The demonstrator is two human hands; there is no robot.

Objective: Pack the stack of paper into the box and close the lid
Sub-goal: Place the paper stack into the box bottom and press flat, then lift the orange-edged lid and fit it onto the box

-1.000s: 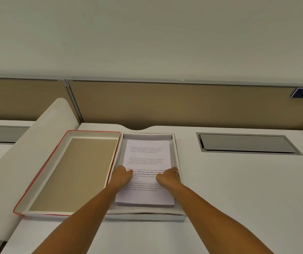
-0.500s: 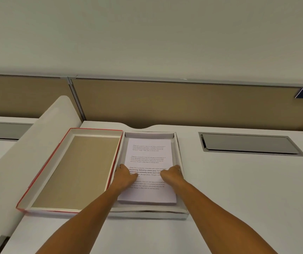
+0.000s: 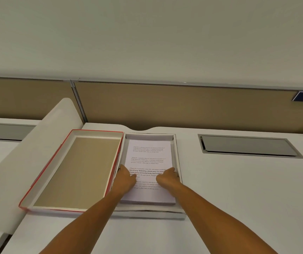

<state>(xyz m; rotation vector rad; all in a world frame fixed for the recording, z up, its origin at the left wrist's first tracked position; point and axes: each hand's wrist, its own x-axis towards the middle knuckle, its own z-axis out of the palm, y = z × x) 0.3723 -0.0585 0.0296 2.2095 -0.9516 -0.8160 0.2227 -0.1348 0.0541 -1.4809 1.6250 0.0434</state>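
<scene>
Change since earlier: both hands have slid outward from the middle of the top sheet toward its side edges; I see the stack lying flatter in the box than a second ago.
Head view, box: I see the shallow white box on the white desk, its long side running away from me, open on top.
Head view, contents: the stack of paper lies inside the box, filling most of its floor; a strip of bare floor shows at the far end, and the near edge of the stack sits just inside the near wall.
Head view, lid: the lid lies upside down just left of the box, touching or nearly touching its left wall; red outside rim, white inner walls, brown card inside, nothing in it.
Paper look: white sheets, squared up, several short blocks of black print on the top sheet, one part in bold; the thickness shows at the near edge.
Left hand: left hand rests on the stack at its left edge, fingers curled down; whether it grips the sheets or only presses, I cannot tell.
Right hand: right hand sits on the right edge in the same way, fingers bent against the right wall; grip unclear too.
Surroundings: a grey recessed hatch is set in the desk well right of the box.
</scene>
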